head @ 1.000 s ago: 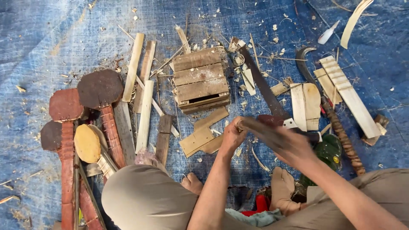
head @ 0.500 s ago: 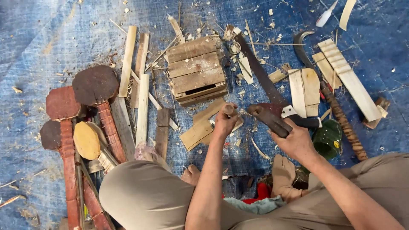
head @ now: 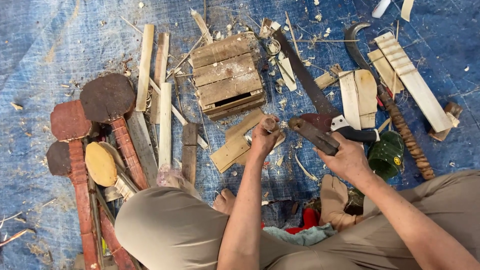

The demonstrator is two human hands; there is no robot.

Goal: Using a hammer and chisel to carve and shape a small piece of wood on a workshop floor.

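Far left: round-headed reddish wooden paddles point(head: 107, 100) lie on blue tarp point(head: 40, 45). Centre: left hand point(head: 262, 140) clenched around short wooden peg point(head: 270, 123), its cut round end facing up. Right hand point(head: 347, 160) grips dark rough chopping blade point(head: 312, 134), long axis pointing far-left toward peg.

Small round wooden peg point(head: 270, 123), pale cut end facing up, pinched upright in the left hand point(head: 263, 140). Dark, worn flat wooden piece point(head: 313, 135) sits in the right hand point(head: 348, 161), angled toward the peg, above the blue tarp point(head: 40, 45).
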